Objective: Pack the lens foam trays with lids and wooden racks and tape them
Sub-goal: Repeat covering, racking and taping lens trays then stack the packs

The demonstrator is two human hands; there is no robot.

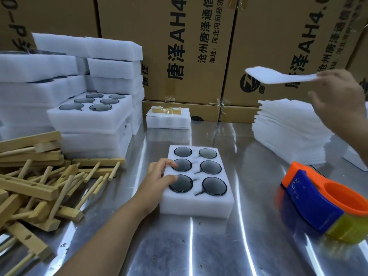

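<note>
Right hand [338, 92] pinches a foam lid [278, 76]; lay it square on the tray [197, 206] (left hand [157, 179], fingers [169, 162] seemingly loose, steadies it).

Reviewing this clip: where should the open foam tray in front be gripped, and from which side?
Grip the foam tray by its long side walls, from left and right: six bare lenses fill its top, and the left hand rests at its left edge.
</note>
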